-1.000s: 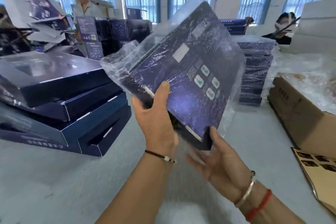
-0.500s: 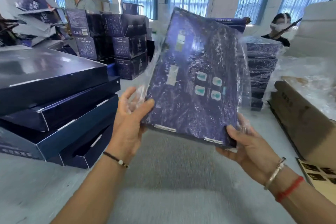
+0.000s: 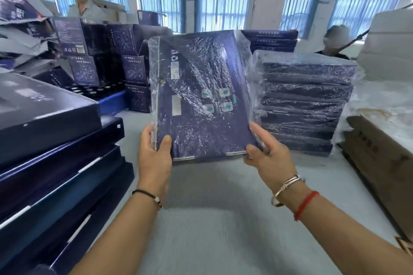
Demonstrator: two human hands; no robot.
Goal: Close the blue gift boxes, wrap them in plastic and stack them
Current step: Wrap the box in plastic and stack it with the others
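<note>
I see my left hand (image 3: 154, 156) and right hand (image 3: 269, 156) gripping the lower corners of the plastic-wrapped blue gift box (image 3: 201, 96), held upright above the table (image 3: 212, 219). Behind it, toward the table's far right, sits the wrapped stack (image 3: 306, 107).

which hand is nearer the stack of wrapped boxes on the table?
Right. The right hand grips the held wrapped box at its lower right corner, just in front of the stack of wrapped boxes. The left hand grips the lower left corner, farther away.
</note>
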